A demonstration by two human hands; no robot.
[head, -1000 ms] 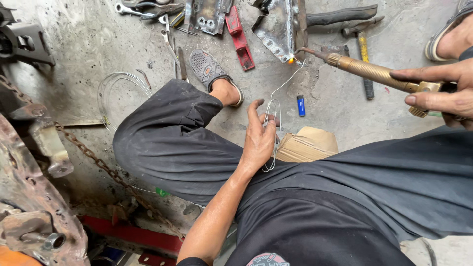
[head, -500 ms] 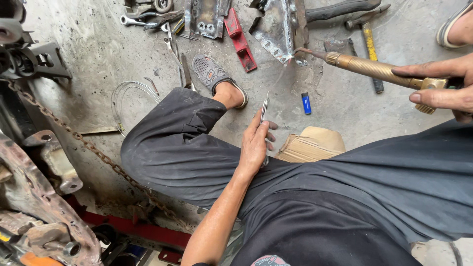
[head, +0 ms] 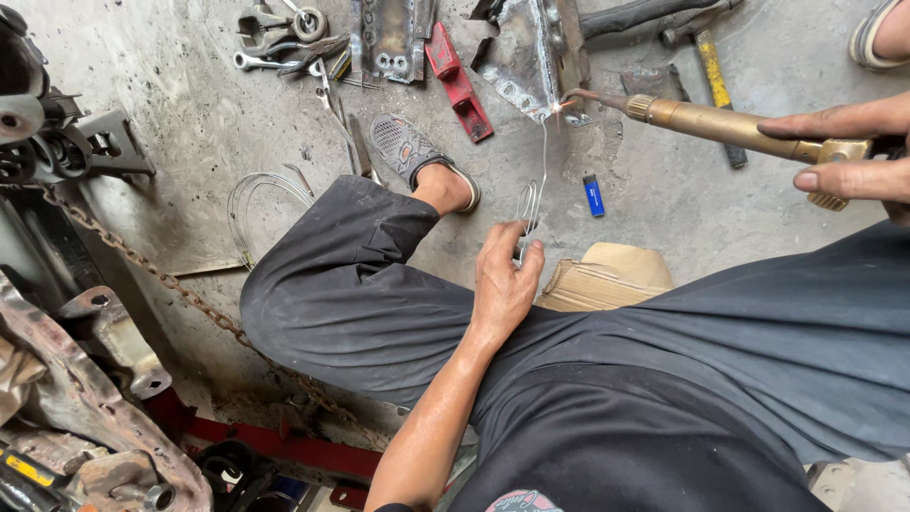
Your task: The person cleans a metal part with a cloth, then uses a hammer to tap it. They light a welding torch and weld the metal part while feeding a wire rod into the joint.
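Note:
My left hand [head: 505, 277] rests over my knee and pinches a thin wire filler rod [head: 536, 180], whose tip reaches up to a bent metal plate [head: 529, 59] on the concrete floor. My right hand [head: 848, 156] grips a brass gas torch [head: 720, 126] at the right edge. The torch tip points left at the plate's lower edge, where a small glow shows beside the rod's tip. I sit on the floor in dark trousers, with my sandalled foot [head: 412, 152] stretched toward the plate.
A blue lighter [head: 592, 194] and folded cardboard [head: 607, 277] lie near my knee. Wrenches [head: 284, 43], a red clamp [head: 459, 78], a drilled plate [head: 387, 38] and hammers [head: 709, 57] lie at the top. A chain [head: 180, 289], wire coil [head: 261, 194] and rusty machine parts [head: 85, 398] fill the left.
My left hand has raised the wire rod so its tip now meets the plate at the torch tip. The view has shifted a little toward the plate.

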